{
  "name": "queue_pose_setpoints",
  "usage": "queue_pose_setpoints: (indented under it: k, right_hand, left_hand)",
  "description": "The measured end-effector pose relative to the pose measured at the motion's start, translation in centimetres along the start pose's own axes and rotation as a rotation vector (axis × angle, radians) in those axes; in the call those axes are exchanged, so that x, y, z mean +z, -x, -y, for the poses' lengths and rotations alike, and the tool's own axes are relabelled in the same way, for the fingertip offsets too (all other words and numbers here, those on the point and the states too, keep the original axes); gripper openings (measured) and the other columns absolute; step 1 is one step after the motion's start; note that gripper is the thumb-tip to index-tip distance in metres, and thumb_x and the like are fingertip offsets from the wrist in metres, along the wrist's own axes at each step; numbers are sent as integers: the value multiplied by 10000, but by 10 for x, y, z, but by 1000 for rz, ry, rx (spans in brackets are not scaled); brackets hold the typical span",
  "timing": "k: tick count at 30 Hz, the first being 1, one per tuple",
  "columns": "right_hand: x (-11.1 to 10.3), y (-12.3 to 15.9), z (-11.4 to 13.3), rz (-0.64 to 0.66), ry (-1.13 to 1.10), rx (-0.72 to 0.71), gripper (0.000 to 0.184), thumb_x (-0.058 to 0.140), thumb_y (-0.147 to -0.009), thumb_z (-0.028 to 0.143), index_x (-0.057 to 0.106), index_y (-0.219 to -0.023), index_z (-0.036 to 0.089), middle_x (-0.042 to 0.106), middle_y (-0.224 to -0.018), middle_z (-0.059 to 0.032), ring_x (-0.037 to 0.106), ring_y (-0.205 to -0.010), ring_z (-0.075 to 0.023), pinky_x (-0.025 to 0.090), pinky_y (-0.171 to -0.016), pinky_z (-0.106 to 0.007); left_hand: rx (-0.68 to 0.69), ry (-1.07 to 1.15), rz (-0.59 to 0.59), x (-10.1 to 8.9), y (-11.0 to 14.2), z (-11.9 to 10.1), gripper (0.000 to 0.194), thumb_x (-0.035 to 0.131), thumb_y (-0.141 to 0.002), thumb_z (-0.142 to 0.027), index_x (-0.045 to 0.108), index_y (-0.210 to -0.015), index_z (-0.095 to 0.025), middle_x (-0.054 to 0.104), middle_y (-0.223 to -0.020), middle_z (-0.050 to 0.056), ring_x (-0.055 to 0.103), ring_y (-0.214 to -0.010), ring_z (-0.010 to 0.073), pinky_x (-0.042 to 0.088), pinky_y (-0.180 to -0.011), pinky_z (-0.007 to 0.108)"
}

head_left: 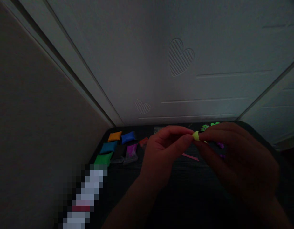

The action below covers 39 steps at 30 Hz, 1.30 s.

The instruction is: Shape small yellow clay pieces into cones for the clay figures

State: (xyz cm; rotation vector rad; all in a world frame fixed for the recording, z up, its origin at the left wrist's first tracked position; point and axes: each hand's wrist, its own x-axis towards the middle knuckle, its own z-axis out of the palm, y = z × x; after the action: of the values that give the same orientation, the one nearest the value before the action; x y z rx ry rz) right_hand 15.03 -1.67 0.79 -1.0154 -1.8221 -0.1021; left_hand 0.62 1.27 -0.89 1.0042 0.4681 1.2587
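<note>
A small lump of yellow modelling clay (195,136) is pinched between the fingertips of both hands, above the dark table. My left hand (164,148) grips its left side between thumb and index finger. From the right, my right hand (235,156) presses thumb and fingers on it, its back in shadow. Below and between the hands lies a thin pink strip (191,157), partly covered by my left hand. Bright green pieces (205,128) and purple pieces (220,145) show behind and beneath my right hand, partly hidden by it.
Soft packets stand at the table's left: orange (114,136), blue (128,137), teal (108,147), green (103,158), black (119,153) and purple (131,152). A red-orange packet (143,142) touches my left hand's outline. A blurred-out white strip (89,194) lies front left. A white panel with hearts (181,57) rises behind.
</note>
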Motion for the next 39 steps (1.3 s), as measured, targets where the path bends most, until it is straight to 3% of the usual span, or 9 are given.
queue_pose_setpoints:
  k: [4,10,15,26,33,39]
  right_hand:
    - [-1,-1,0,32,-20,34,189,629,-799,132,591,-958,227,616,-859,27,575,-779,-93,479,-706,-209]
    - [1,-1,-5,27,30,-90,267,647,-779,99,585,-1008,222,616,-872,17,580,-805,-96,478,-685,-200]
    - [3,0,-9,7,58,-84,244,646,-787,103,590,-990,227,617,-868,24,574,-794,-87,471,-680,-197]
    - [2,0,-6,17,-46,-50,188,652,-793,128,581,-943,216,621,-856,41,571,-807,-69,465,-722,-180]
    - [1,-1,-8,8,63,-120,223,669,-778,138,574,-962,221,617,-862,23,571,-798,-92,474,-682,-206]
    - [1,0,-7,-12,21,-93,229,656,-776,107,583,-965,213,626,-853,17,581,-792,-97,476,-688,-216]
  left_hand:
    - [18,5,12,1,0,-1,146,701,-749,-141,726,-841,-252,719,-843,-69,636,-808,35,484,-759,105]
    - [-67,60,-16,0,-3,-2,77,718,-732,-177,727,-788,-229,717,-767,-65,635,-735,42,496,-723,133]
    - [-86,58,-23,0,-5,0,67,734,-718,-208,727,-783,-223,713,-775,-63,628,-754,43,490,-749,141]
    - [24,-59,43,-3,-2,-1,114,688,-767,-169,729,-828,-256,699,-826,-71,618,-797,31,473,-755,109]
    - [9,-71,-14,1,-2,-1,93,662,-794,-198,734,-795,-257,703,-799,-53,618,-772,45,479,-741,132]
    - [7,-112,-59,2,-2,1,84,670,-785,-220,737,-772,-268,693,-757,-40,606,-735,68,477,-707,169]
